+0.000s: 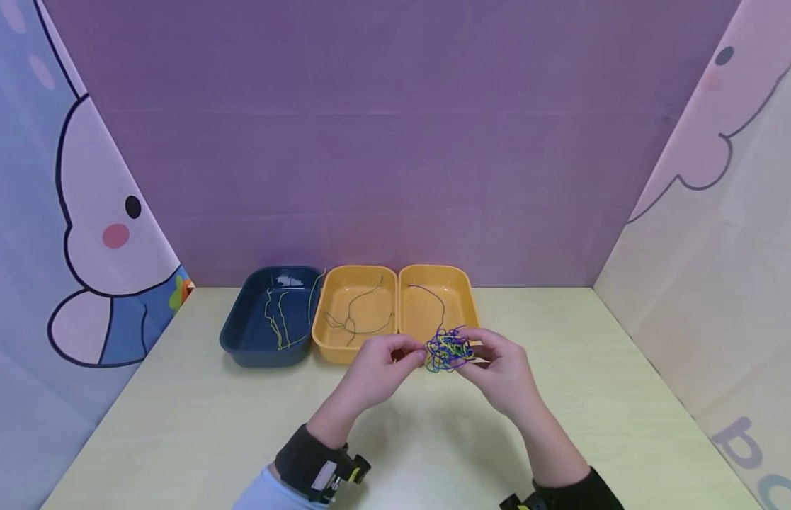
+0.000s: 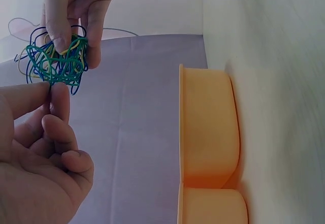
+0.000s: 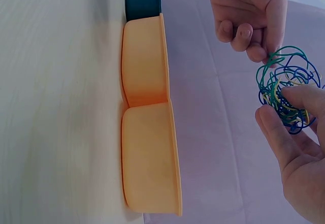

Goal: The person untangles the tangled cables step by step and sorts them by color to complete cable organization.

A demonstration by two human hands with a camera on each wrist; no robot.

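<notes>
A tangled ball of thin green, blue and yellow wires point(image 1: 447, 350) is held up between both hands, above the table and in front of the yellow trays. My right hand point(image 1: 506, 372) grips the ball between thumb and fingers. With thumb and forefinger my left hand point(image 1: 382, 368) pinches a green strand at the ball's near edge, seen closely in the left wrist view. A dark strand point(image 1: 441, 304) stretches up from the ball across the right yellow tray; whether it belongs to the ball or lies in the tray I cannot tell.
A dark blue tray point(image 1: 228, 333) with yellow wires in it stands at the left. Beside it, the middle yellow tray point(image 1: 319, 340) contains greenish wires, and the right yellow tray point(image 1: 469, 297) adjoins that. A purple backdrop point(image 1: 382, 142) rises behind the table point(image 1: 178, 425).
</notes>
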